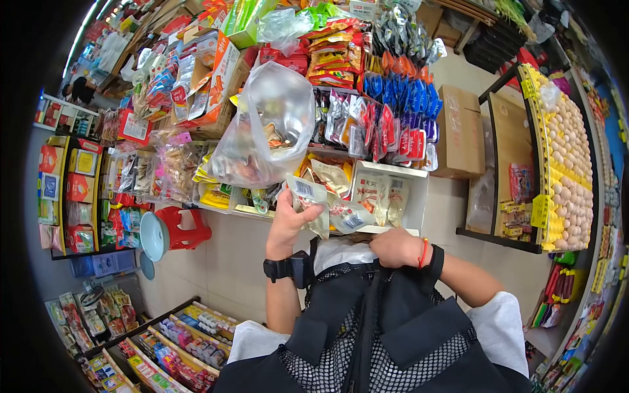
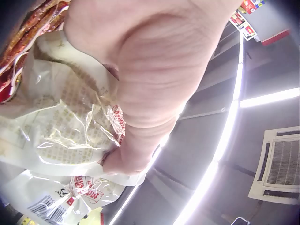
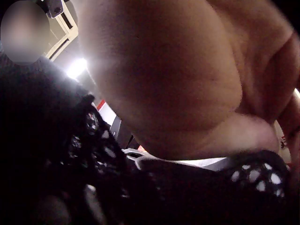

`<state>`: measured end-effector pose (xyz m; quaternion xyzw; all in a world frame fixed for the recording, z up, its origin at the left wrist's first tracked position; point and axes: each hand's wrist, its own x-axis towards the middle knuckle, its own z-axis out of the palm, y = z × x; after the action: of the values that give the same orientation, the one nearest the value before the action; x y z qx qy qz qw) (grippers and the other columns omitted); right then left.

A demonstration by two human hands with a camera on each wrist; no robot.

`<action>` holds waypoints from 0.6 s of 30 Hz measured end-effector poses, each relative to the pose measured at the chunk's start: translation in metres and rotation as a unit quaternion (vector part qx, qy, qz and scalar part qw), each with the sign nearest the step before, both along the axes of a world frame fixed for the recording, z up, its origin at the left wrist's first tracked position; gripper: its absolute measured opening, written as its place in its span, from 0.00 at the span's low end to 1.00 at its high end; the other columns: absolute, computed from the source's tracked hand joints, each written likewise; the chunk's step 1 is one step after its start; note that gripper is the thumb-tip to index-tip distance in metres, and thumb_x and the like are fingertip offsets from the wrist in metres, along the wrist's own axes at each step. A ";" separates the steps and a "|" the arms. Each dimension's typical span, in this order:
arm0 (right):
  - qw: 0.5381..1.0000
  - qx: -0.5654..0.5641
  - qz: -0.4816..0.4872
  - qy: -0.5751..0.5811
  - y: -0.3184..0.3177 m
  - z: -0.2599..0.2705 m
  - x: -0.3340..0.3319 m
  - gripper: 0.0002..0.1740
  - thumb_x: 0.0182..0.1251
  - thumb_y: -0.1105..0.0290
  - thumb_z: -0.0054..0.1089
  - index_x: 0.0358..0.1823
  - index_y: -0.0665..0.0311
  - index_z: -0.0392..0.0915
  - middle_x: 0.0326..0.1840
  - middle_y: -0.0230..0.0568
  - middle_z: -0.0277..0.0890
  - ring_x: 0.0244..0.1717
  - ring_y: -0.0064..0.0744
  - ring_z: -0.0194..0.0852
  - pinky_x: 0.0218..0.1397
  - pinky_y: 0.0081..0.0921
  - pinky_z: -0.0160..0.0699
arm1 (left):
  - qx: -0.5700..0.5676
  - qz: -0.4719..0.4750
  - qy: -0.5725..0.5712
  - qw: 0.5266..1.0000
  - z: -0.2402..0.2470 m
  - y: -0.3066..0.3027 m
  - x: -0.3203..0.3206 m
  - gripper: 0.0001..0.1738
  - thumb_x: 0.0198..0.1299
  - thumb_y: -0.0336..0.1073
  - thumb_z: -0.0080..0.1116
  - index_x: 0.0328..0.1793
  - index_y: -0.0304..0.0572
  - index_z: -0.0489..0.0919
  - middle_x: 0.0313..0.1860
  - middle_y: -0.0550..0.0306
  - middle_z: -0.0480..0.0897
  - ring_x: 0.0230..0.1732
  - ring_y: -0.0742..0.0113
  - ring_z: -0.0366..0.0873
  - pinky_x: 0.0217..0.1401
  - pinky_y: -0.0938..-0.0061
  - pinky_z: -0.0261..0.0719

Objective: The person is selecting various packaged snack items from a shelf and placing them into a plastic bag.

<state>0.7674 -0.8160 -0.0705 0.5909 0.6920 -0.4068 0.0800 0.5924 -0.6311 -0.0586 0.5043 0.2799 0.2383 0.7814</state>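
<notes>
My left hand (image 1: 295,219) pinches a pale, glossy food packet (image 1: 308,196) with a barcode, its thumb across the front. In the left wrist view, the thumb presses on the crinkled clear and white wrapping (image 2: 70,122) with red lettering. A second barcoded packet (image 1: 349,216) lies right beside it, over the edge of the display. My right hand (image 1: 395,248) rests against the front of the black mesh vest (image 1: 419,347), close to a white box (image 1: 393,226) of similar packets. Its fingertips are hidden, and I cannot tell whether they grip the vest.
A clear plastic bag (image 1: 268,124) with food packets inside stands on the display, left of the box. Hanging blue and red packets (image 1: 400,98) are behind. At right is a rack of egg trays (image 1: 567,157); a red stool (image 1: 187,227) stands on the floor at left.
</notes>
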 end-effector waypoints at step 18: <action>0.629 0.265 -0.572 0.455 -0.040 0.063 0.050 0.12 0.67 0.80 0.61 0.49 0.67 0.71 0.43 0.36 0.76 0.34 0.18 0.74 0.37 0.18 0.79 | -0.072 0.154 0.005 0.985 0.018 -0.007 -0.010 0.29 0.54 0.31 0.70 0.61 0.34 0.73 0.53 0.54 0.82 0.51 0.67 0.82 0.60 0.69 0.80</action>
<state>0.8174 -0.8556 -0.0072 0.6038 0.2417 -0.3875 -0.6533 0.5820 -0.6380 -0.0410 0.3988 0.3746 0.3329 0.7680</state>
